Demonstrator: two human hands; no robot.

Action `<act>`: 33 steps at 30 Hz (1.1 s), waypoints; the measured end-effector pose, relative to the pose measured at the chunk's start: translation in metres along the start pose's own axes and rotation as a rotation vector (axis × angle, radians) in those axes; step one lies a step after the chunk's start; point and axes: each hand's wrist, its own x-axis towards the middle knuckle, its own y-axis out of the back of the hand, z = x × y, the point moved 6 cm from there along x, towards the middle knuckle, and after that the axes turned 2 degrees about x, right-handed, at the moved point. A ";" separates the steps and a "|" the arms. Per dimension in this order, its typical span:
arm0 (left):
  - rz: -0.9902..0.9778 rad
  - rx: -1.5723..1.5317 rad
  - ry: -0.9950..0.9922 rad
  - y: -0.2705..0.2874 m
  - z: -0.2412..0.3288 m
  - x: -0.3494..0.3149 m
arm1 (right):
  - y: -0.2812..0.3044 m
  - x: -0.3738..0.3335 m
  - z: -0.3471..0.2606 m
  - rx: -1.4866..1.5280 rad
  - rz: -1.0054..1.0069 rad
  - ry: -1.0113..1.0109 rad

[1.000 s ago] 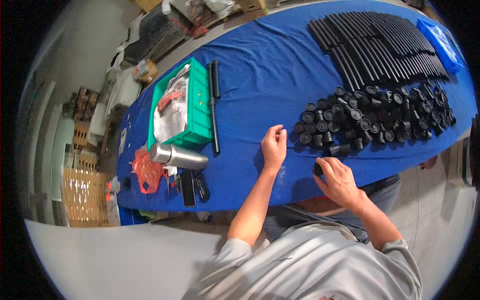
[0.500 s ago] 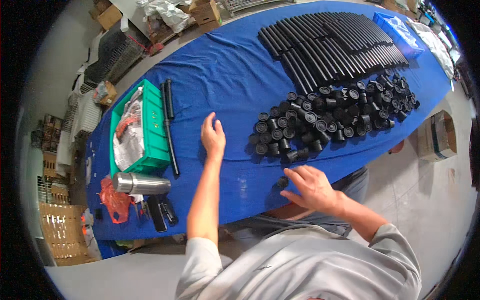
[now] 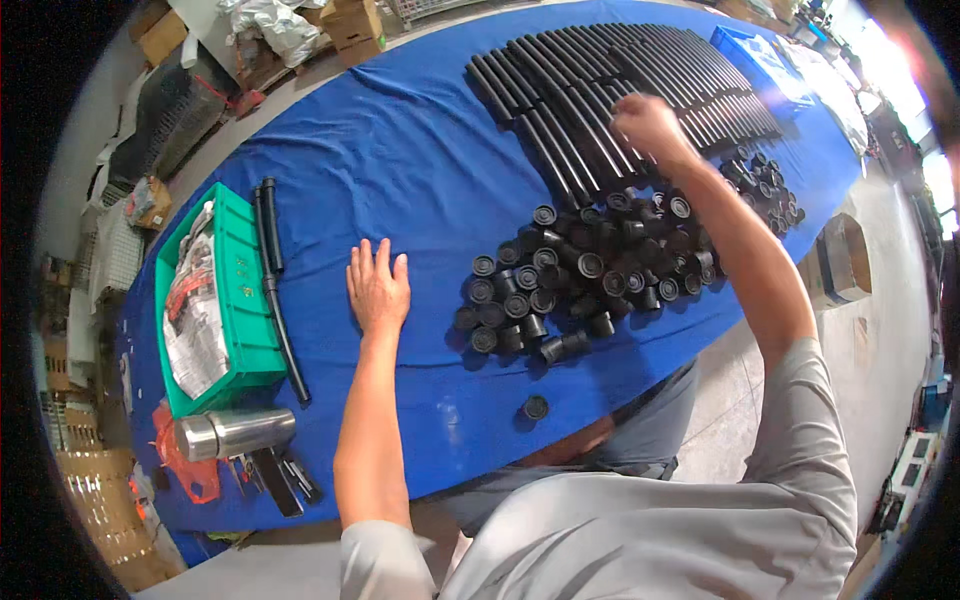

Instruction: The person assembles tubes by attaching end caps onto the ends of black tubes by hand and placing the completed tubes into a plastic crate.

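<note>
My left hand (image 3: 379,289) lies palm down on the blue cloth, fingers stretched out, holding nothing. My right hand (image 3: 648,127) is stretched far out over rows of long black tubes (image 3: 560,150); its fingers look bent and are blurred, so whether they grip a tube is unclear. Below that forearm spreads a heap of short black round caps (image 3: 590,265), partly hidden by the arm. One single cap (image 3: 535,407) stands apart near the table's front edge. Left of my left hand, a few black tubes (image 3: 285,340) lie end to end and side by side along a green crate.
The green crate (image 3: 245,300) holds crumpled wrapping. In front of it are a steel flask (image 3: 235,433), a red plastic bag (image 3: 190,462), a dark phone (image 3: 276,482) and small tools. A blue bin (image 3: 765,65) stands at the far right, and a cardboard box (image 3: 842,260) is on the floor.
My right hand has moved from beside the single cap up and away to the tubes. My left hand has come down flat on the cloth. The whole view has shifted.
</note>
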 end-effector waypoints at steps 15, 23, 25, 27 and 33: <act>-0.056 0.054 0.051 -0.002 -0.012 -0.003 | -0.048 -0.085 0.051 1.325 0.347 -1.070; -0.011 0.027 0.028 0.002 -0.011 -0.003 | -0.059 -0.078 0.046 1.312 0.357 -1.051; -0.003 0.019 0.022 0.002 -0.010 -0.004 | -0.061 -0.076 0.051 1.318 0.355 -1.058; -0.007 0.027 0.019 0.001 -0.011 -0.004 | -0.060 -0.078 0.056 1.310 0.428 -1.049; -0.008 0.024 0.026 -0.001 -0.010 -0.004 | -0.064 -0.080 0.051 1.307 0.429 -1.004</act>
